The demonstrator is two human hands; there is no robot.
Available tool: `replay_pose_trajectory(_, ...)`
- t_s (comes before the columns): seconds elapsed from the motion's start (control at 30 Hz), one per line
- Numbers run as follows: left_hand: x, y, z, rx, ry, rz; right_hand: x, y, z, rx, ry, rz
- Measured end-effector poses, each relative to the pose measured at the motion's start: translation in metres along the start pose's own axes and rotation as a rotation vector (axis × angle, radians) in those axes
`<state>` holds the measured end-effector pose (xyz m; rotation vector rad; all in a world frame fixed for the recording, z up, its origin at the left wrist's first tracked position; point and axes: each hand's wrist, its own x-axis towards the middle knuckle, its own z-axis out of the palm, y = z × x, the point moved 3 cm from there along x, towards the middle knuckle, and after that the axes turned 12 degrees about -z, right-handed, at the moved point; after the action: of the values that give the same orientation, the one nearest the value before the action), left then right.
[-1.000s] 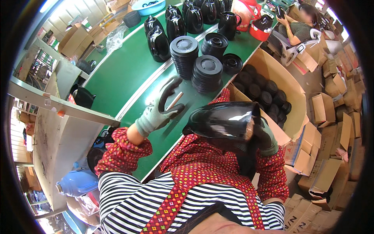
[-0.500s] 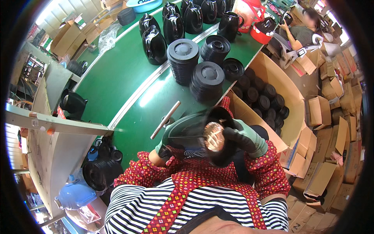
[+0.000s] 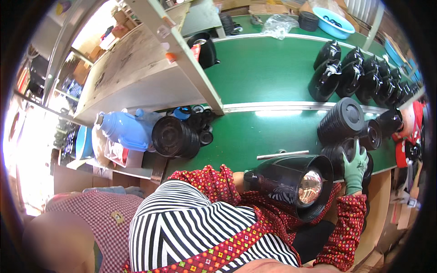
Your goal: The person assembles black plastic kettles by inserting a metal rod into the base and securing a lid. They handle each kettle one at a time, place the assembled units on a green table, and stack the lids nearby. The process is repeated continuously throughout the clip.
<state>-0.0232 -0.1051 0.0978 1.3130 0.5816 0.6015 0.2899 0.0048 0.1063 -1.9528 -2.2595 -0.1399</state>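
A glossy black jug body point(image 3: 277, 179) lies tilted across my lap, its wide open base facing right. Inside that opening shows a shiny copper-coloured round bottom point(image 3: 310, 186). My left hand point(image 3: 249, 180) is closed round the jug's narrow end, its fingers mostly hidden. My right hand point(image 3: 355, 170), in a green glove, reaches past the jug with fingers spread against a stack of black round bases point(image 3: 334, 154). A taller stack of the same bases point(image 3: 341, 120) stands behind it. On the green table, a metal T-shaped bar point(image 3: 282, 155) lies just beyond the jug.
Several black jugs point(image 3: 325, 79) stand at the back right. At left are a blue flask point(image 3: 125, 129) and a pile of black discs point(image 3: 175, 136), beside a slanted post point(image 3: 191, 59). A cardboard box point(image 3: 380, 214) sits by my right arm. Another person point(image 3: 100, 223) is close on my left.
My view has swung left. My right hand has left the jug's opening and moved to the stacked bases. My left hand still grips the jug.
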Motion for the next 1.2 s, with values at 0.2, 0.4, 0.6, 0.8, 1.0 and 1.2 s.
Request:
replay_pose_trajectory(0.2, 0.006, 0.002, 0.012, -0.001, 0.002, 0.023, -0.027, -0.029, -0.063, 0.299, 0.309, -0.209)
replay_pose_trajectory(0.4, 0.023, 0.004, 0.033, -0.015, -0.131, -0.001, -0.110, -0.082, -0.140, 1.281, 0.365, -0.154)
replay_pose_trajectory(0.6, 0.048, 0.002, 0.055, -0.021, -0.242, -0.058, -0.163, -0.070, -0.137, 0.948, 0.410, -0.221)
replay_pose_trajectory(0.8, 0.052, -0.002, 0.068, 0.042, -0.323, -0.042, -0.211, -0.068, -0.134, 0.846, 0.373, -0.073)
replay_pose_trajectory(1.0, 0.051, 0.002, 0.079, 0.115, -0.323, 0.033, -0.224, -0.069, -0.136, 0.925, 0.447, -0.043)
replay_pose_trajectory(1.2, 0.048, 0.039, 0.059, 0.431, 0.035, 0.323, -0.234, -0.068, -0.128, 1.123, 0.572, 0.087)
